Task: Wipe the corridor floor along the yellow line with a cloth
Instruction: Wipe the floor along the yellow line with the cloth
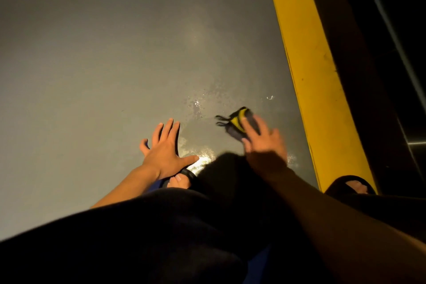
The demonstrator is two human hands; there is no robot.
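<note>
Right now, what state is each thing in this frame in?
cloth: grey and yellow, bunched on the floor under the right hand's fingers.
right hand: fingers laid over the cloth, motion-blurred.
left hand: spread flat, holding nothing.
grey floor: wet and glistening near the cloth.
yellow line: bare, right of the cloth.

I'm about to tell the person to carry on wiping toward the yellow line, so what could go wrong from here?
1. The grey floor shines wet around the cloth; the left hand, spread flat beside that patch, might slip.
2. The right hand presses the cloth with straight fingers, not gripping, so it may slide out.
3. The sandalled foot sits on the yellow line, blocking that stretch.
</note>
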